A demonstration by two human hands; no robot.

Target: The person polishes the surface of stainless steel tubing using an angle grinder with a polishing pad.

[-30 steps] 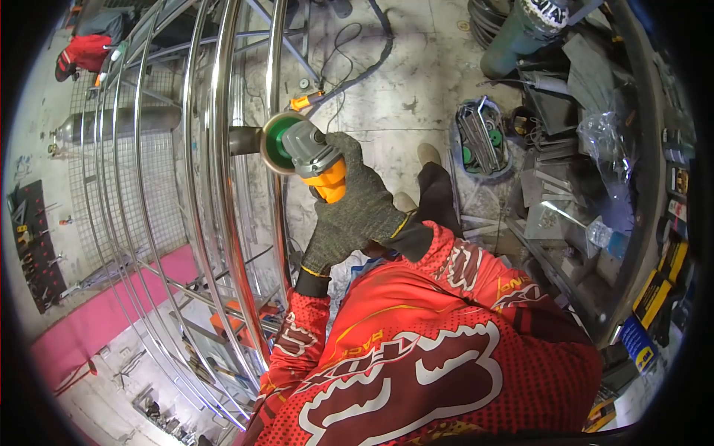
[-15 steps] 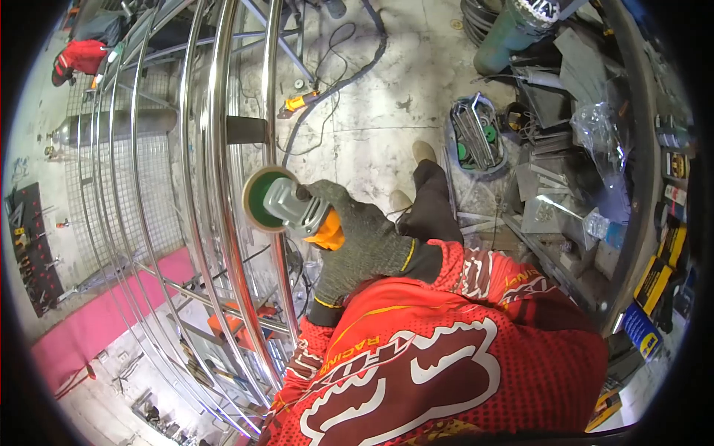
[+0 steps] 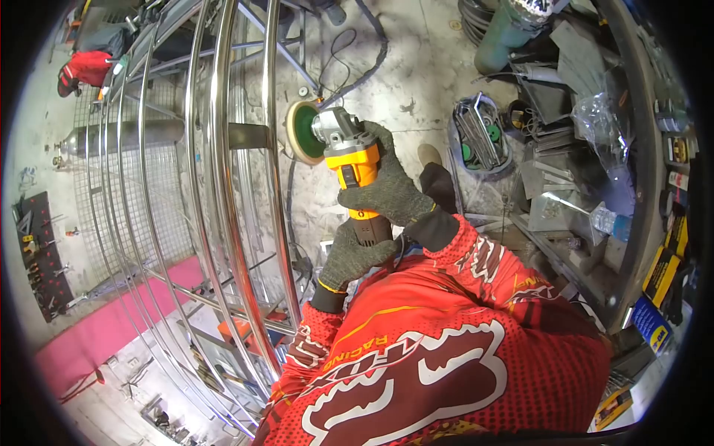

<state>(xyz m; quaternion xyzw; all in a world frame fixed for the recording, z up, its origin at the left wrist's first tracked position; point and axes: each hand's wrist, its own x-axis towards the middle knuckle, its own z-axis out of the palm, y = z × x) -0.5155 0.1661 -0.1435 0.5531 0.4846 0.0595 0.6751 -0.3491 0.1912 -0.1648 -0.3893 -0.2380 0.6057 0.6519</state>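
Observation:
An angle grinder [image 3: 352, 167] with an orange and grey body hangs upright in front of my red shirt. My right hand [image 3: 390, 186], in a dark grey glove, is wrapped round its front part near the metal head. The gloved left hand [image 3: 352, 260] grips the dark rear end of the body. A round green and cream disc [image 3: 303, 132] on the head faces left, near the long polished metal tubes [image 3: 277, 178] and apart from them.
Several curved tubes run down the left side. A tub of tools and discs [image 3: 480, 137] stands on the floor. Metal scraps and plastic wrap lie right, near a gas cylinder [image 3: 513, 33]. Another person in red [image 3: 89, 69] is at the upper left; a grey cylinder [image 3: 119, 139] lies below.
The grinder has moved right and turned upright, its disc now away from the tubes. Both hands now show separately on its body, where they overlapped before.

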